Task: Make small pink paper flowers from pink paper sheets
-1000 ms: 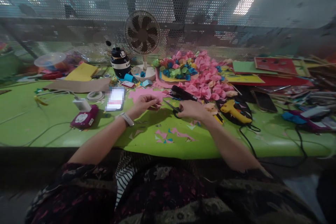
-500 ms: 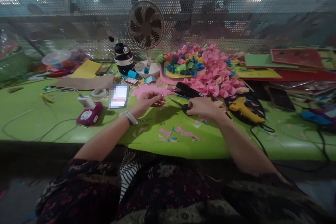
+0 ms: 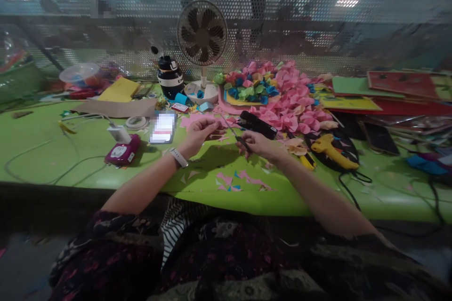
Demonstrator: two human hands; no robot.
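Observation:
My right hand (image 3: 257, 145) is closed around the dark handles of a pair of scissors (image 3: 242, 141). Their thin blades point up and left, toward the fingers of my other hand. My left hand (image 3: 201, 134), with a white watch band on the wrist, is raised over the table in a pinch. Whatever lies between its fingertips is too small and blurred to name. Pink paper (image 3: 193, 120) lies on the table just behind my left hand. Small pink, blue and white paper scraps (image 3: 243, 181) are strewn nearer to me. Behind my right hand rests a black stapler (image 3: 257, 124).
A heap of pink paper flowers (image 3: 287, 96) fills the back. A yellow glue gun (image 3: 334, 151) lies at right with its cord. On the left are a lit phone (image 3: 163, 128), a purple power block (image 3: 123, 149) and cables. A fan (image 3: 202, 33) and black bottle (image 3: 170, 77) stand behind.
The scissors have swung to a steeper angle, and my right hand has shifted slightly left with them. My left hand stays pinched in nearly the same place. The whole view has shifted a little.

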